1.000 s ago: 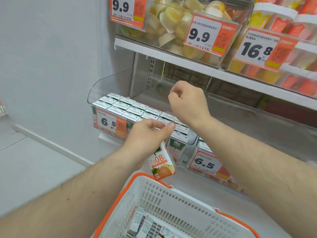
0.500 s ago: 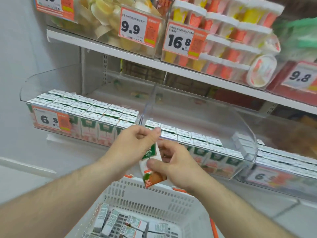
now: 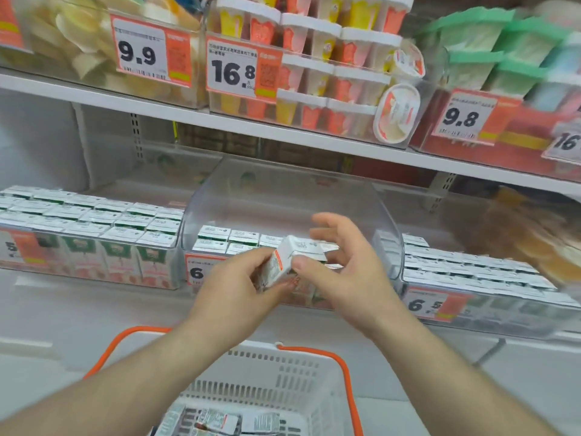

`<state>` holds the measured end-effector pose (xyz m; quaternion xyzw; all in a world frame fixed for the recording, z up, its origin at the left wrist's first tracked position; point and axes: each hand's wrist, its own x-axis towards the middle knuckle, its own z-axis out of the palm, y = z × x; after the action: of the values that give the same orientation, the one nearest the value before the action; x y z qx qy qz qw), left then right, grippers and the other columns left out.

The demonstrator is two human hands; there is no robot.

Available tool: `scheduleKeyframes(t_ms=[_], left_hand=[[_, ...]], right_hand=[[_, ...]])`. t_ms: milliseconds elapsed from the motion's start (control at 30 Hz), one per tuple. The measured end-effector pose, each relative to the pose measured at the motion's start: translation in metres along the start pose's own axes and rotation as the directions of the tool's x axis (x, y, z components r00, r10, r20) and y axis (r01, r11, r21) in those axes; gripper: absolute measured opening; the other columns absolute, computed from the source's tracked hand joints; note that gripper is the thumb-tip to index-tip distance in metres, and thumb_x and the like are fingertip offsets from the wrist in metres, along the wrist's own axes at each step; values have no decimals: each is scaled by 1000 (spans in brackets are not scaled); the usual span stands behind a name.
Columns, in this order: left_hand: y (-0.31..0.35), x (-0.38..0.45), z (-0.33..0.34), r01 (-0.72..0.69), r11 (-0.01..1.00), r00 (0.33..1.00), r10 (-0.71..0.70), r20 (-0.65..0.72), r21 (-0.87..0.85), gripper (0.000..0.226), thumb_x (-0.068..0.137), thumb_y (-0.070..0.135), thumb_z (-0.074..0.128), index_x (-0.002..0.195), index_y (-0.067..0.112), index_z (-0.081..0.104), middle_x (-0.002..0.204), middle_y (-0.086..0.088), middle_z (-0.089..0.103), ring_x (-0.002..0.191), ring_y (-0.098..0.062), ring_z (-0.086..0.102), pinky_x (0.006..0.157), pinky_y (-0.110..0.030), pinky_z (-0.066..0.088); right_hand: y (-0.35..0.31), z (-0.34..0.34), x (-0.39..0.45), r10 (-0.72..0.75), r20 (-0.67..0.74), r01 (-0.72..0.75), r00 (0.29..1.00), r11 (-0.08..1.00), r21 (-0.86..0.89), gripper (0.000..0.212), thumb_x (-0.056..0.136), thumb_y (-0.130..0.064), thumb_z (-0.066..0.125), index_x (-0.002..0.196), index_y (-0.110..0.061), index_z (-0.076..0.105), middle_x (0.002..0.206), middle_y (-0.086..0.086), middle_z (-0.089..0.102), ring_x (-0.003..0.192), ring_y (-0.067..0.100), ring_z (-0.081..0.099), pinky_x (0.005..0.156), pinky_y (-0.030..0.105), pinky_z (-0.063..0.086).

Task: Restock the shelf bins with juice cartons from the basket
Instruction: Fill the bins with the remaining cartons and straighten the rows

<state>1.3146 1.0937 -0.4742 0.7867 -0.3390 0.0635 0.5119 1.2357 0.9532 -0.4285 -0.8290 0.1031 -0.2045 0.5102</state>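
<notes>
A small juice carton (image 3: 287, 258) is tilted on its side in front of the middle clear shelf bin (image 3: 283, 190). My left hand (image 3: 239, 289) grips its lower end with curled fingers. My right hand (image 3: 342, 272) touches its top end with the thumb, the other fingers spread and relaxed. The middle bin holds rows of upright cartons (image 3: 220, 239) only along its front. Below, the white basket (image 3: 267, 366) with orange handles holds several cartons (image 3: 217, 420) lying flat.
A full bin of green-labelled cartons (image 3: 94, 228) stands to the left, and another carton bin (image 3: 471, 275) to the right. Orange price tags hang on the bin fronts. The shelf above (image 3: 283, 133) carries cups and tubs in clear bins.
The carton has risen and turned from upright to lying tilted at the middle bin's front. My right hand has opened its fingers. The view has shifted right along the shelf.
</notes>
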Motion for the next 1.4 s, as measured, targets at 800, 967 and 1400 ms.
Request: scheduleKeyframes(t_ms=[800, 967, 1400], left_hand=[[-4, 35, 55, -168, 688, 970, -13, 244, 706, 41, 91, 47, 48, 132, 39, 51, 146, 9, 45, 135, -17, 39, 103, -47, 30], [6, 48, 62, -224, 674, 949, -13, 315, 704, 55, 90, 55, 45, 140, 36, 36, 151, 9, 35, 138, -17, 29, 109, -53, 22], [7, 63, 77, -234, 747, 904, -69, 422, 623, 61, 94, 54, 47, 150, 39, 28, 159, 15, 25, 148, -14, 16, 120, -50, 11]], right_hand=[[37, -51, 76, -26, -198, -150, 980, 560, -815, 27, 100, -32, 50, 107, -7, 60, 104, 10, 51, 86, 26, 43, 73, 29, 32], [50, -42, 81, 126, -153, -196, 980, 518, -832, 26, 100, -32, 49, 101, -10, 62, 108, 12, 56, 98, 31, 54, 75, 31, 36], [63, -37, 91, 359, -47, -248, 932, 539, -805, 47, 103, -39, 31, 115, -5, 61, 117, 20, 63, 103, 35, 59, 77, 33, 43]])
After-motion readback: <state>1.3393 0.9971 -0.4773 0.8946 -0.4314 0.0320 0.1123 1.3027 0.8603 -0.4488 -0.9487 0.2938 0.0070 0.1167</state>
